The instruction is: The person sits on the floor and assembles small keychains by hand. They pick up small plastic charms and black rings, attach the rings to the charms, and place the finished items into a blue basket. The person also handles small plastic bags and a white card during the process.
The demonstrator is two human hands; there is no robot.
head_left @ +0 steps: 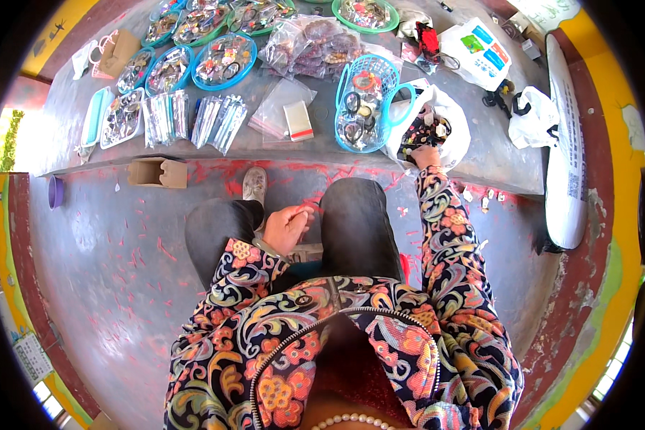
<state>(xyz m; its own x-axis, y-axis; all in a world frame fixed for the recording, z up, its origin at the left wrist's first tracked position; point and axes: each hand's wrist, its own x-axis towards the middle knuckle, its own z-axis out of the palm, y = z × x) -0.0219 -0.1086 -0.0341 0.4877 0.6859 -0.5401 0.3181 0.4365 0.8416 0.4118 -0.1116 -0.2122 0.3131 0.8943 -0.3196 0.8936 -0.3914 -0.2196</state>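
My right hand (pixel 426 156) reaches over the front edge of a white plastic bag (pixel 454 123). The bag stands open on the grey ledge, full of small dark pieces (pixel 428 130) with light and coloured bits, which look like hair ties. My right fingertips are down among these pieces and hidden. Above my lap, between the knees, my left hand (pixel 285 229) is closed, fingers pressed together. Something red shows at its fingertips, too small to name. Just left of the bag sits a blue plastic basket (pixel 387 72) holding dark rings and small packaged accessories.
Blue round trays (pixel 224 84) and a green tray (pixel 394 21) of small goods line the back. Clear bags (pixel 309 46), slim packets (pixel 166 120) and a small white box (pixel 298 120) lie nearer. A cardboard box (pixel 158 173) and red scraps are on the floor.
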